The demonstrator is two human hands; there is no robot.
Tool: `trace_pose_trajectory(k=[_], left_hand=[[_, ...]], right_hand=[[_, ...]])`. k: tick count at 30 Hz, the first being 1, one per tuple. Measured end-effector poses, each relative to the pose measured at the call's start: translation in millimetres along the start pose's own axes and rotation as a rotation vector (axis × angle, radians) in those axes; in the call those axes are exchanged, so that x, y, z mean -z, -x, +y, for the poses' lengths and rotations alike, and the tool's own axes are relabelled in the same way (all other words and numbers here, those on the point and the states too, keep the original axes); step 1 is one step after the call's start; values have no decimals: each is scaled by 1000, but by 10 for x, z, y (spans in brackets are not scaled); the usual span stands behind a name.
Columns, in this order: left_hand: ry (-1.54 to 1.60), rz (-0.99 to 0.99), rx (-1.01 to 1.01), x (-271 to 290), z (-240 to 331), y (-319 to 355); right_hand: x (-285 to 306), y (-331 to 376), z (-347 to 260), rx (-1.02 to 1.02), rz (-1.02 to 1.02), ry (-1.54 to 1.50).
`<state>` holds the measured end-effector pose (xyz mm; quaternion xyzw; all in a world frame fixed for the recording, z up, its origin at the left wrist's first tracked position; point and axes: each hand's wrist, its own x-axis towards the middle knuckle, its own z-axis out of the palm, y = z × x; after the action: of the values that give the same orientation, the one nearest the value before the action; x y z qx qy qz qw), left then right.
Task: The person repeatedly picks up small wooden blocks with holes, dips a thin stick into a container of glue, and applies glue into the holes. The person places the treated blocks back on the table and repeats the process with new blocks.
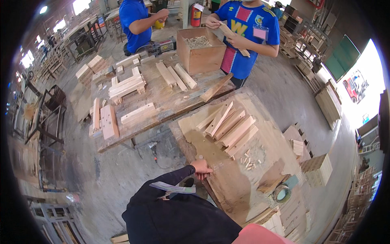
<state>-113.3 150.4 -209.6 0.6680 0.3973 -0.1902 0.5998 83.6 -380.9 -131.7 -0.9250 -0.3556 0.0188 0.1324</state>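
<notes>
My left hand point(200, 168) is closed, its fingers curled, at the left edge of the near worktable point(227, 179). Whatever it holds, if anything, is hidden. My right hand does not show. Beyond my left hand lies a row of light wooden bars point(235, 129), some with drilled holes, side by side on brown sheeting. To their right several short wooden dowels point(248, 161) are scattered. A round container point(281, 193) stands nearer to me on the right, beside a wooden block point(269, 185). A card badge point(172, 187) hangs against my dark clothing.
A second worktable point(162, 101) bears stacked wooden bars point(126, 86) and a wooden box of small pieces point(201, 55). Behind it, one person point(250, 40) holds a wooden strip point(235, 37); another person point(136, 24) is at the left. A power drill point(153, 151) is below the table edge.
</notes>
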Motion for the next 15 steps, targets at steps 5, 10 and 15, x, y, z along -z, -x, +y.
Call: trace_pose_trajectory(k=[5,10,15], left_hand=[[49,0,19,-16,-50,-94],[53,-6,33,-22,-120,-152],[65,14,17,-27,-101,-94]], right_hand=[[-52,-67,25,-6,7,22],[-83,-117,67,11,9,30],[-115,-151,109,32,12,31]])
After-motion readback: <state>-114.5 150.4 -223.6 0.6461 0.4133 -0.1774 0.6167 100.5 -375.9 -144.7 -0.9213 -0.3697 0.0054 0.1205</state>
